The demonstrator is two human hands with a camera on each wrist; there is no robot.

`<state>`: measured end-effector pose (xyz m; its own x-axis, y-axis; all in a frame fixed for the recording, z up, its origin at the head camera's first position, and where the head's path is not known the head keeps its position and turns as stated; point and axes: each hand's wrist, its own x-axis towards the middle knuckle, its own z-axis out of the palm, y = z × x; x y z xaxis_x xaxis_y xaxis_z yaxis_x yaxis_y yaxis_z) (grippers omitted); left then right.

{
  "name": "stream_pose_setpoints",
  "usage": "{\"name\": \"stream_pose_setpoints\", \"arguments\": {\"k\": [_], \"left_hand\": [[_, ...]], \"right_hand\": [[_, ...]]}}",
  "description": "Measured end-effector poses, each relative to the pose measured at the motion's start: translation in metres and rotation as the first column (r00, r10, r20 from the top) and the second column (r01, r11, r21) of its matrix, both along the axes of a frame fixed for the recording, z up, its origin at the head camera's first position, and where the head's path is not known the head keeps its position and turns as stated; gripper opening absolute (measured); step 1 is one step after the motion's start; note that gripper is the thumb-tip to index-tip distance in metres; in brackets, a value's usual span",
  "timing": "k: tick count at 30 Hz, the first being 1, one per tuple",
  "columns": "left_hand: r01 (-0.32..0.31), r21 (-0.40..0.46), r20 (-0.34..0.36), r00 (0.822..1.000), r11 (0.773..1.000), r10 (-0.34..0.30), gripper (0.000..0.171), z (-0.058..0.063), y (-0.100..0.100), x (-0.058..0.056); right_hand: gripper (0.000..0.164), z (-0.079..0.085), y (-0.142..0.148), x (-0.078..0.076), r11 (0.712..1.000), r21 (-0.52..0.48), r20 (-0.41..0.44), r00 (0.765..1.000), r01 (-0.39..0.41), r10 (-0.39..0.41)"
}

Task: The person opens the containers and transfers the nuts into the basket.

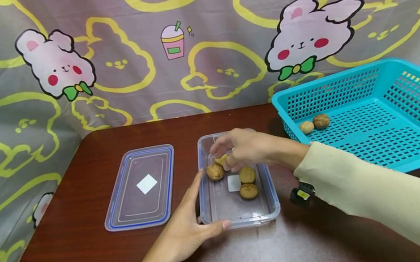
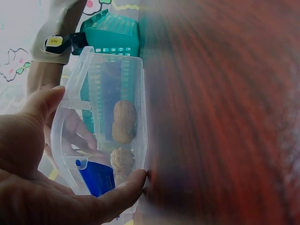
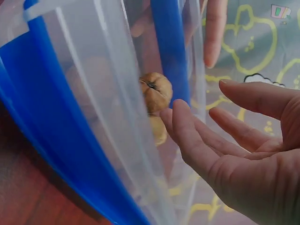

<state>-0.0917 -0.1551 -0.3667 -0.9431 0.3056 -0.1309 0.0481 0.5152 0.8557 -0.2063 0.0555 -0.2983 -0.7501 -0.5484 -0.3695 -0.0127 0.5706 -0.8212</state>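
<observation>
A clear plastic food container (image 1: 222, 213) stands on the table with several walnuts (image 1: 249, 191) inside, two of them side by side near its right wall. My left hand (image 1: 182, 232) grips its near left corner, thumb at the front rim and fingers along the left side. Over the far part reaches my right hand (image 1: 242, 146), its fingers loosely spread above a brown walnut (image 1: 215, 172) and a paler nut (image 1: 221, 161). In the right wrist view, nothing sits between the right thumb and fingers (image 3: 185, 133); the fingertips overlap the container's rim close to a walnut (image 3: 157, 91).
To the left lies a clear lid (image 1: 131, 206) with a blue seal and a white label. A turquoise basket (image 1: 398, 166) at the right holds a small pale nut (image 1: 307, 127) and a walnut (image 1: 321, 121). Behind the table hangs a patterned curtain (image 1: 218, 25).
</observation>
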Motion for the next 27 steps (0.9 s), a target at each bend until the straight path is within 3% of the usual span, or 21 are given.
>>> {"name": "stream_pose_setpoints", "arguments": {"k": [9, 20, 27], "left_hand": [[-0.002, 0.003, 0.007, 1.000, 1.000, 0.002, 0.123, 0.000, 0.000, 0.000], [-0.006, -0.005, 0.006, 1.000, 1.000, 0.006, 0.123, -0.001, 0.001, -0.001], [-0.001, -0.011, 0.006, 1.000, 1.000, 0.001, 0.123, -0.001, 0.001, -0.001]], "right_hand": [[0.056, -0.014, -0.003, -0.004, 0.995, -0.097, 0.112, 0.994, 0.016, -0.005], [0.057, -0.025, -0.009, 0.000, 0.992, -0.123, 0.123, 0.992, 0.025, -0.010], [0.055, -0.031, -0.012, 0.004, 0.996, -0.087, 0.072, 0.997, 0.012, -0.005]]}}
